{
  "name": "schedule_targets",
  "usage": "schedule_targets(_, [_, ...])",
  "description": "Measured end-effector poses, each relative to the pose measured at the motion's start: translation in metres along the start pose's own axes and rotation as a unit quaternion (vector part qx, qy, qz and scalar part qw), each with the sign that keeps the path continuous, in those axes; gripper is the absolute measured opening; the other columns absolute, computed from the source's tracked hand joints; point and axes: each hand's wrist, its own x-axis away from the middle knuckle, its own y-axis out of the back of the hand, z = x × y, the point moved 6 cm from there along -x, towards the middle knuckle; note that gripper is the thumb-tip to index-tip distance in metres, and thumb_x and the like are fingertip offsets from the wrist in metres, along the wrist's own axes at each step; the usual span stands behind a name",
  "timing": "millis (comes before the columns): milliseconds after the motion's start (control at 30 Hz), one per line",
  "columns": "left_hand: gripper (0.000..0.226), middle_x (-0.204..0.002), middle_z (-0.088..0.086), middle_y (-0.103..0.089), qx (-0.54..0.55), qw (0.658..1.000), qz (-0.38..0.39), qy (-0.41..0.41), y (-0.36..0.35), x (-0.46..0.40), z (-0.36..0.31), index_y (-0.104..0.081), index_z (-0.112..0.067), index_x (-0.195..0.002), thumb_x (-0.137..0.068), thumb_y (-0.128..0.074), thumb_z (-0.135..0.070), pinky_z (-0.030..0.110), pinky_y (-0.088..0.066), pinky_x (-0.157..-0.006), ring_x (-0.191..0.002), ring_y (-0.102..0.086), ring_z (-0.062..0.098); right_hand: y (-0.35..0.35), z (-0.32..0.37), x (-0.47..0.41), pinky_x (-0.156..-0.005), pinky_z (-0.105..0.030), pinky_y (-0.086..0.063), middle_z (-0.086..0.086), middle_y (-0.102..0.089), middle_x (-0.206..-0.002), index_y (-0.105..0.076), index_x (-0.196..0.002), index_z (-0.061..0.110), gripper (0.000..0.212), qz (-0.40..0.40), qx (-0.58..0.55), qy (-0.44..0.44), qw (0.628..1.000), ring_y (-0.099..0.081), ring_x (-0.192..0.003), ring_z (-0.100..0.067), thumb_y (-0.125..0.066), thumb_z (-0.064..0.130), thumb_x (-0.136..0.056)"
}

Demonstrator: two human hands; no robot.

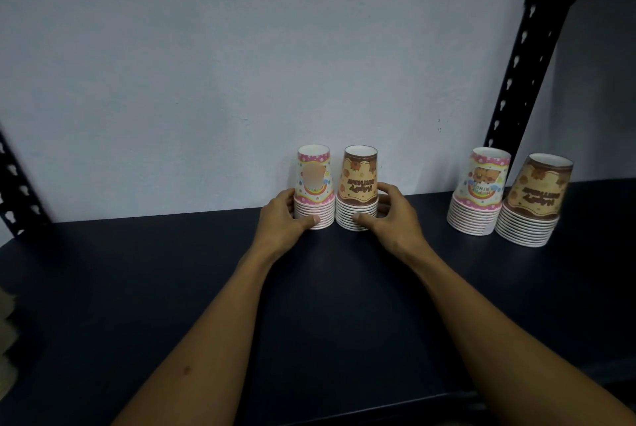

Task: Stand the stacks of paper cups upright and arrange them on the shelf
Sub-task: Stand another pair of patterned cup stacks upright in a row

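Pale wall backed a dark shelf. Near its back edge, the left hand cupped the pink cup stack and the right hand cupped the brown cup stack, both upright, mouths down. Uneven pressure could topple or split a stack.

One view only, worn on the head, looking forward and slightly down across the dark shelf to the pale wall behind. Both forearms reach away from the lens; wide-angle bending tilts the black uprights at the edges.
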Motion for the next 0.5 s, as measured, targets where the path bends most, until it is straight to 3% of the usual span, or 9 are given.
schedule_targets(267, [0.065, -0.133, 0.005, -0.059, 0.01, 1.0, 0.014, -0.004, 0.0, 0.007, -0.004, -0.051, -0.011, -0.133, -0.075, -0.079, -0.012, 0.034, -0.047, -0.102, -0.118, -0.058, 0.018, 0.006, 0.004, 0.011, -0.07, -0.009, -0.041, -0.005, -0.057, -0.131, -0.045, -0.135, 0.016, 0.065, -0.008, 0.007, 0.007, 1.0, -0.053, -0.101, -0.008, -0.076, 0.011, -0.079])
schedule_targets(400, [0.065, -0.132, 0.005, -0.06, 0.014, 0.999, 0.031, -0.012, -0.004, 0.016, -0.011, -0.052, -0.01, -0.132, -0.074, -0.08, -0.011, 0.032, -0.047, -0.101, -0.117, -0.059, 0.017, 0.015, 0.005, 0.023, -0.079, -0.015, -0.044, -0.004, -0.059, -0.129, -0.046, -0.135, 0.015, 0.065, -0.02, 0.008, 0.01, 1.0, -0.054, -0.103, -0.009, -0.078, 0.011, -0.078])
schedule_targets(500, [0.067, -0.132, 0.005, -0.059, 0.022, 0.999, 0.039, -0.012, -0.009, 0.027, -0.015, -0.051, -0.009, -0.132, -0.073, -0.081, -0.01, 0.03, -0.046, -0.101, -0.116, -0.058, 0.016, 0.026, 0.005, 0.034, -0.078, -0.013, -0.043, -0.002, -0.06, -0.126, -0.047, -0.133, 0.015, 0.065, -0.024, 0.008, 0.015, 1.0, -0.055, -0.103, -0.008, -0.079, 0.012, -0.077])
